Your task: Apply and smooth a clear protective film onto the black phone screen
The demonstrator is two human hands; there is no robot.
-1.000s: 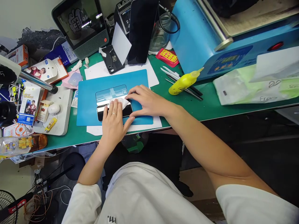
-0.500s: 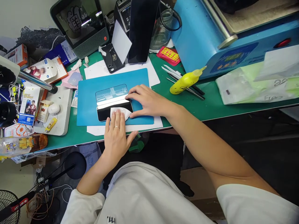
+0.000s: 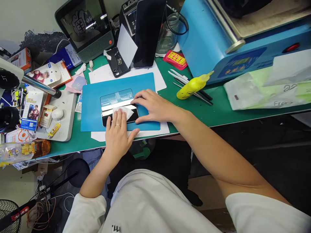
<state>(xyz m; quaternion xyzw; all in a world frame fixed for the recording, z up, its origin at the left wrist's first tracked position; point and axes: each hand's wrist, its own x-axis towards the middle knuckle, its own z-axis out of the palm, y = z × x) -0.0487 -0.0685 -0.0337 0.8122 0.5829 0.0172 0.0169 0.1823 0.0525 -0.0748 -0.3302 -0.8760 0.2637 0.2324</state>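
A phone with a glossy dark screen [image 3: 105,122] lies flat on a blue mat [image 3: 91,111], and its screen reflects bright bands of light. On the screen, my left hand [image 3: 118,137] presses a folded white wipe [image 3: 126,113] down with its outstretched fingers. The fingers lie flat over the wipe, and the thumb points out to the right. At the phone's right end my right hand [image 3: 155,105] holds it, forefinger on the edge and thumb by the near corner. The other right fingers are partly hidden behind the forefinger.
A yellow squeeze bottle [image 3: 191,88] lies over several slim tools to the right, near a blue machine [image 3: 201,42]. A black phone-shaped slab [image 3: 148,35] stands behind the mat. On the left are a white pad [image 3: 65,119], small boxes and a lying drink bottle [image 3: 24,150].
My left hand has slid the wipe slightly left and away from me over the screen. My right hand stays at the phone's right end.
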